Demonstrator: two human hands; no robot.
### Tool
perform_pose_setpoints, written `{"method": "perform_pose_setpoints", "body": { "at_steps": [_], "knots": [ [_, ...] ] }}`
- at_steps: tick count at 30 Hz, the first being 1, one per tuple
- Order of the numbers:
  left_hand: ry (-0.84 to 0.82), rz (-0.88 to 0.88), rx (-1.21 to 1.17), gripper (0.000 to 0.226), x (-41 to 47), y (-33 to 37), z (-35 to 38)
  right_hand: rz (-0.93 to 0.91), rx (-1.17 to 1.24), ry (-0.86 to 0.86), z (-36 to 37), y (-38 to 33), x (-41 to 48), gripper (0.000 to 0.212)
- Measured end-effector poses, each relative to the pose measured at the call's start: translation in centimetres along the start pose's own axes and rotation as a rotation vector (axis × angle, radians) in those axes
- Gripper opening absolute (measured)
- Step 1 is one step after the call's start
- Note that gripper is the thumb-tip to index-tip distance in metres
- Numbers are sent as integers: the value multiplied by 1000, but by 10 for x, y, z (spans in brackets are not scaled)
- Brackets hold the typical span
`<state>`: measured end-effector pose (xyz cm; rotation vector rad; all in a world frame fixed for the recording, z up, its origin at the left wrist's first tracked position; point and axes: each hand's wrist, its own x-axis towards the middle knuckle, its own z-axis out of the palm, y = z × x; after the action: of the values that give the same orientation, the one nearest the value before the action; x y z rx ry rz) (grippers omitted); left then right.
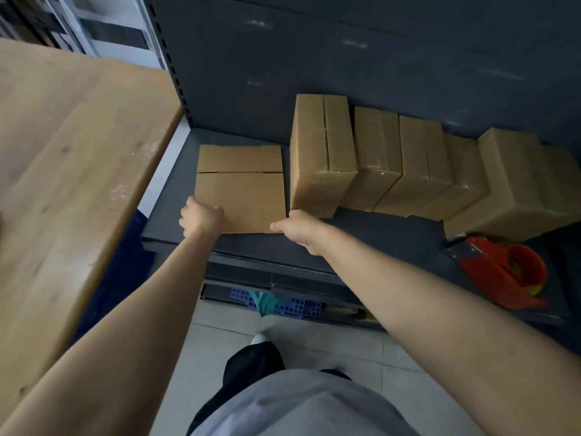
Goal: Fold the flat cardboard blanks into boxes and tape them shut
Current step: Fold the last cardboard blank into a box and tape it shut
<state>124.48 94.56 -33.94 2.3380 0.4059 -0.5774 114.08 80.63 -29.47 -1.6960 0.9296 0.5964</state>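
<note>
A flat cardboard blank (240,187) lies on the dark grey shelf (361,240), left of a row of folded boxes. My left hand (201,217) grips the blank's near left corner with fingers curled over the edge. At the near right corner my right hand (298,229) pinches the blank between thumb and fingers. Several taped boxes (323,155) stand on end in a leaning row toward the right. A red tape dispenser (506,272) rests on the shelf at the far right, apart from both hands.
A wooden table (63,171) fills the left side, close to the shelf's left edge. The shelf's dark back panel (345,58) rises behind the boxes. Below the shelf sits a blue perforated crate (283,305) above a tiled floor.
</note>
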Motion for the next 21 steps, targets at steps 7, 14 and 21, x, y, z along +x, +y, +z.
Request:
{"method": "perform_pose_setpoints", "body": {
  "at_steps": [7, 14, 21],
  "knots": [
    [-8, -82, -53, 52, -1, -1, -6, 26, 227, 8, 8, -3, 13, 56],
    [35, -261, 4, 55, -9, -12, -17, 50, 372, 42, 8, -2, 13, 46],
    [14, -209, 3, 53, -44, -17, -20, -17, 199, 58, -18, 0, -13, 30]
  ]
}}
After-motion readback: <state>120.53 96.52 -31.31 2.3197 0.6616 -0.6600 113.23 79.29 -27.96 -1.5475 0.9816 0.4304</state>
